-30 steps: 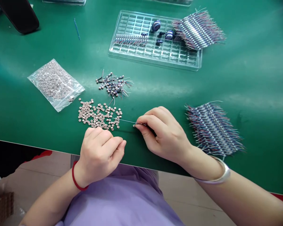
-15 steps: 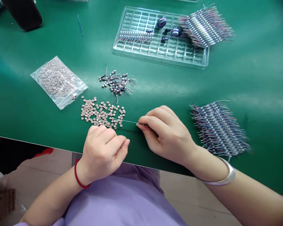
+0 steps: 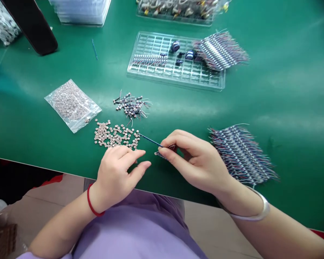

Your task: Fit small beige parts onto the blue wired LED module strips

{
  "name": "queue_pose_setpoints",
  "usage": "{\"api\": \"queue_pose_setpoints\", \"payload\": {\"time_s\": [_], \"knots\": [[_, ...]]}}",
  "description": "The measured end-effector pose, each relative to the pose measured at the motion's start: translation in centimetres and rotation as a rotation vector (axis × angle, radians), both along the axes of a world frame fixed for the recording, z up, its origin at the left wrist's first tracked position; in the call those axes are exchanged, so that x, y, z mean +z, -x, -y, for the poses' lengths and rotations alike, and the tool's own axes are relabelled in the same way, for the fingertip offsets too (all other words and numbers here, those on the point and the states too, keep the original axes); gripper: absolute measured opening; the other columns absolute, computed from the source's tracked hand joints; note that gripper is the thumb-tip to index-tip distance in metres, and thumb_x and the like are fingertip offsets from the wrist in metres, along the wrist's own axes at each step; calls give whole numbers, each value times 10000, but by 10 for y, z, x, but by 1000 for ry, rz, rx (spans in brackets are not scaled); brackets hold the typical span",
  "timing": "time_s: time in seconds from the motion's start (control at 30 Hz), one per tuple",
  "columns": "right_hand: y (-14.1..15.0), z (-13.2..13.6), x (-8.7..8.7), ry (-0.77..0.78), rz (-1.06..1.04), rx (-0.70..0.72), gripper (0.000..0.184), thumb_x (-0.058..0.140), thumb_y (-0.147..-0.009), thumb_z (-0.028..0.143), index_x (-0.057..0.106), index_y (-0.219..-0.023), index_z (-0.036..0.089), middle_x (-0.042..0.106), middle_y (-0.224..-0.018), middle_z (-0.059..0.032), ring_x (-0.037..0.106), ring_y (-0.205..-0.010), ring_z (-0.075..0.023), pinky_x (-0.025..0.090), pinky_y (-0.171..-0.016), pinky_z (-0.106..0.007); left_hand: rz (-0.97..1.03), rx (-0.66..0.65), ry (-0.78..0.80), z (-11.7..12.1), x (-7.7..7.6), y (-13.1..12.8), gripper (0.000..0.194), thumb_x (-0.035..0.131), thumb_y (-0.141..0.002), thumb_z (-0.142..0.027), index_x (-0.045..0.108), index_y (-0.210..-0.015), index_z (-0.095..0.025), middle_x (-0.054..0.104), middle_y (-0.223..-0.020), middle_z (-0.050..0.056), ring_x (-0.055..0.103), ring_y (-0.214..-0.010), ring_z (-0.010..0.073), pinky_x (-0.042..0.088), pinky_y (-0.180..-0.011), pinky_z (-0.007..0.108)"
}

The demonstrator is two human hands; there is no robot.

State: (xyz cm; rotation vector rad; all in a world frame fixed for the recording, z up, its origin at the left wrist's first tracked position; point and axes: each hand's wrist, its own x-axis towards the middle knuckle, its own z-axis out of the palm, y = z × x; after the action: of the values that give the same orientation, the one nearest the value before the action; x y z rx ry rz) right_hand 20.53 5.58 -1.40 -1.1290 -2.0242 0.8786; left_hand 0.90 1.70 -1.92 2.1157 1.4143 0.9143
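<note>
My right hand [image 3: 196,160] pinches a thin dark-blue stick [image 3: 150,140]. Its far tip reaches the right edge of a spread of small round pinkish-beige pieces [image 3: 104,133]. Under the same thumb and fingers sits a small wired part [image 3: 160,154], mostly covered. My left hand [image 3: 121,169] is open, thumb and forefinger apart, just in front of the small pieces; nothing shows between those fingertips. Behind the spread lies a heap of small dark wired parts [image 3: 132,106]. Beside my right wrist is a sheet of wired parts in rows [image 3: 241,154].
A clear bag of small pieces [image 3: 71,104] lies at left. Farther back is a clear compartment tray [image 3: 140,73] with another wired sheet [image 3: 221,50] over its right end. A blue stick [image 3: 94,49], a black object [image 3: 34,28] and stacked clear trays [image 3: 81,12] are also there.
My left hand's thumb and forefinger have spread from a closed pose. The right fingers have loosened, and the stick now slants more. The view has shifted, showing more of the table's far side.
</note>
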Motion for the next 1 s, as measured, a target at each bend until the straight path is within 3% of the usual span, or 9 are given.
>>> {"api": "queue_pose_setpoints", "payload": {"time_s": [0.13,0.23,0.37,0.5,0.57,0.77,0.87,1.0], "knots": [[-1,5,10,285,-205,37,127,614,-900,278,623,-798,204,592,-708,-19,554,-638,-156,459,-558,-271,189,-68,182,-5,9,-10,161,650,-888,-311,696,-954,-172,677,-770,14,613,-691,132,495,-669,263],[-3,5,9,529,-372,17,208,710,-828,393,657,-779,199,614,-704,-21,556,-633,-153,472,-561,-265,264,-68,223,-6,15,-15,86,656,-883,-254,710,-868,-188,701,-750,11,618,-664,129,499,-650,257],[-8,1,2,831,-598,54,211,822,-716,378,705,-702,203,624,-639,1,543,-592,-130,459,-551,-245,313,-110,368,-12,26,-12,49,713,-820,-172,742,-787,-195,724,-719,2,634,-638,128,496,-618,243],[-9,-3,-3,1006,-720,107,207,890,-612,377,758,-645,220,643,-619,4,550,-569,-121,453,-553,-250,335,-208,613,-28,39,-6,103,764,-745,-105,766,-737,-207,748,-715,-14,659,-640,131,502,-620,230],[-9,-5,-3,1046,-749,91,218,909,-571,386,771,-634,229,645,-615,7,550,-568,-114,445,-553,-245,312,-273,662,-37,44,-4,112,772,-733,-94,773,-744,-206,753,-722,-16,665,-649,130,499,-625,225],[-11,-10,-2,1055,-789,-28,274,936,-494,397,767,-626,226,663,-644,-6,556,-581,-127,461,-546,-259,124,-387,576,-71,54,-1,102,747,-764,-116,778,-806,-203,746,-731,-20,660,-661,121,484,-613,208],[-13,-15,-3,997,-856,-188,284,931,-512,392,750,-668,238,669,-689,3,564,-590,-119,481,-548,-247,-5,-258,434,-95,53,8,65,717,-799,-157,769,-819,-191,748,-760,-3,668,-687,135,493,-643,230],[-15,-22,-6,889,-873,-266,302,907,-557,419,723,-720,243,659,-722,6,575,-613,-121,507,-576,-255,-226,-20,158,-120,43,24,215,663,-834,-143,727,-1038,-165,737,-844,29,655,-765,161,500,-726,292]]}}
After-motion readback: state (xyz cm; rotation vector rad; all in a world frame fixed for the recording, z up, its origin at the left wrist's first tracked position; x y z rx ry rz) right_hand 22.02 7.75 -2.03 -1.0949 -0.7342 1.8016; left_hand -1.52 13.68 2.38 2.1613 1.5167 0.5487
